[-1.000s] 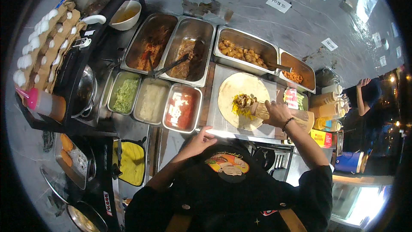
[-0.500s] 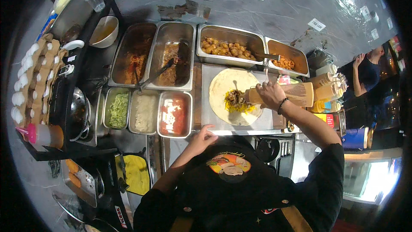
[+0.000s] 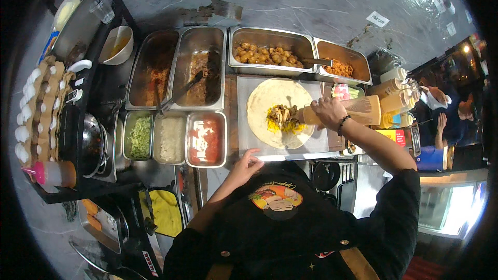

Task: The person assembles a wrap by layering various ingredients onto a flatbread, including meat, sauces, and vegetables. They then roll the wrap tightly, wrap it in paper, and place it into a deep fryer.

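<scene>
My right hand (image 3: 330, 113) is wrapped round a squeeze bottle (image 3: 366, 110) of tan sauce, tipped nearly level. Its nozzle end meets the right side of the filling on a round flatbread (image 3: 258, 105). That filling (image 3: 281, 118) is a small heap of brown pieces over something yellow, with pale sauce streaked on top. White paper (image 3: 321, 143) lies under the flatbread. At the near edge of the paper, my left hand (image 3: 247, 168) rests with fingers loosely apart, holding nothing.
Metal pans of shredded greens (image 3: 140, 139), a chopped white food (image 3: 170, 142), and red and white pieces (image 3: 206, 140) stand left. Behind are potatoes (image 3: 270, 55) and meat pans. More squeeze bottles (image 3: 394, 98) crowd the right. Egg trays (image 3: 44, 109) sit far left. People (image 3: 441, 109) are at far right.
The bottle's nozzle has shifted rightward over the filling, and more pale sauce shows on the brown pieces. My left hand stays at the edge. The whole view has shifted slightly.
</scene>
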`<state>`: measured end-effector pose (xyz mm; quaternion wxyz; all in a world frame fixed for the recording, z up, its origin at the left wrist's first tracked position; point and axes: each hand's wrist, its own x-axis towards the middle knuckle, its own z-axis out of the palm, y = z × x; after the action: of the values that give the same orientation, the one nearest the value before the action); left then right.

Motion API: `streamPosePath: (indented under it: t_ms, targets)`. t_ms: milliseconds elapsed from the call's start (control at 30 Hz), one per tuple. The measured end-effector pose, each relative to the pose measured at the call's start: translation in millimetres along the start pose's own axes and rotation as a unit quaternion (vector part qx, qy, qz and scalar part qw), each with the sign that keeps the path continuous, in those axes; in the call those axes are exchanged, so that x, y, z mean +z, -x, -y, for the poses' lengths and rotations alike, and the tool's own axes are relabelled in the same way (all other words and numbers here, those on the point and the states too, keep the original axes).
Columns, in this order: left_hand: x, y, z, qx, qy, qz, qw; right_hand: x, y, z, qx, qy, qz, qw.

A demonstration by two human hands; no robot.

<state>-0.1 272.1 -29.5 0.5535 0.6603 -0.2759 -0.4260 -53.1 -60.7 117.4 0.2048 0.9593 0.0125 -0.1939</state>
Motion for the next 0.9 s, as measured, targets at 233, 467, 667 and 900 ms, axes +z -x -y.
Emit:
streamPosePath:
  t_ms: [233,467,667,900]
  targets:
    - [9.8,-10.1,-8.4,-0.018,-0.022,-0.006,1.000,10.0,13.0,-17.1,0.021,-0.016,0.027,0.999]
    - [30.1,-33.0,-9.8,-0.017,-0.027,-0.015,0.999,32.5,27.4,-34.9,0.022,-0.054,0.066,0.996]
    - [63.0,-55.2,-8.4,-0.042,0.010,-0.032,0.999,80.7,79.4,-62.4,0.091,-0.296,0.053,0.950]
    - [99.7,-66.4,-41.4,-0.111,0.064,-0.118,0.985,76.6,107.3,-166.4,0.237,-0.488,-0.501,0.674]
